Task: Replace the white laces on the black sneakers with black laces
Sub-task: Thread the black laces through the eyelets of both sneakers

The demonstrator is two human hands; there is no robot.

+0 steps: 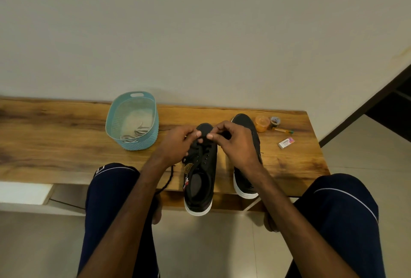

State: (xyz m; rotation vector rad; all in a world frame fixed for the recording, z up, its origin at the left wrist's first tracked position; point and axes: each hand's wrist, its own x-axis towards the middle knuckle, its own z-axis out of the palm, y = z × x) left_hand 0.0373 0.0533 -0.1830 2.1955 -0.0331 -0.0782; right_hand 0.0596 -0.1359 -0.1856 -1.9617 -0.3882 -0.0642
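My left hand (178, 143) and right hand (236, 144) both pinch the braided black lace (168, 177) over the white-soled sneaker (201, 186) on the grainy wooden worktop (66, 144).

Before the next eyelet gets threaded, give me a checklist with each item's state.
1. Old white laces off the near sneaker: ok; they lie in the blue basket.
2. Grip on the black lace: ok; left hand and right hand pinch it at the toe-end eyelets.
3. Loose lace tail kept on the table: not ok; it hangs over the front edge.
4. Both lace ends even: cannot tell; only one tail shows.
5. Lacing of the second sneaker: cannot tell; the right forearm covers it.
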